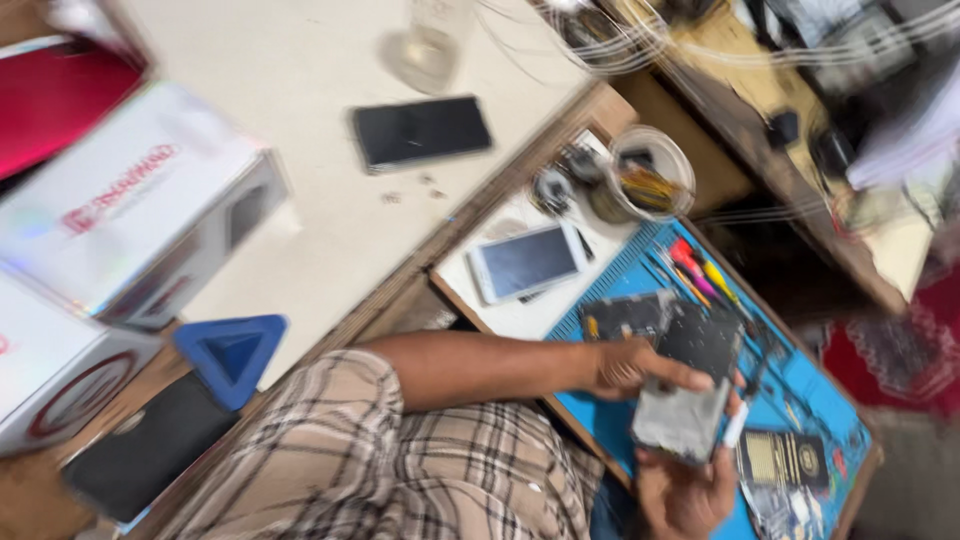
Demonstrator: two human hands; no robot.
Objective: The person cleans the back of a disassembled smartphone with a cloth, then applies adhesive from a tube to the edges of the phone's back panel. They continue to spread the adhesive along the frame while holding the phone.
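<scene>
Two hands work over one blue ribbed work mat (790, 385) that lies on a lower wooden counter (490, 300). The picture is tilted and blurred. One opened grey phone body (682, 418) sits between the hands, above the mat's near part. Three more phones show: one black phone (421, 131) lying flat on the pale upper counter (300, 70), one white-framed phone (527, 262) face up just beside the mat, and one dark phone (140, 460) at the lower left. One blue triangular stand (232, 355) rests near it. Two white cardboard boxes (130, 205) stand at the left. One clear round plastic tub (652, 170) with small tools in it sits beyond the mat, and several red and yellow screwdrivers (697, 268) lie on the mat.

The left hand (632, 367), coming from a plaid sleeve (390, 460), lays its fingers (690, 378) on the top of the phone body, loosely curled. The right hand (688, 492) cups the body from below, fingers closed around its lower edge.
</scene>
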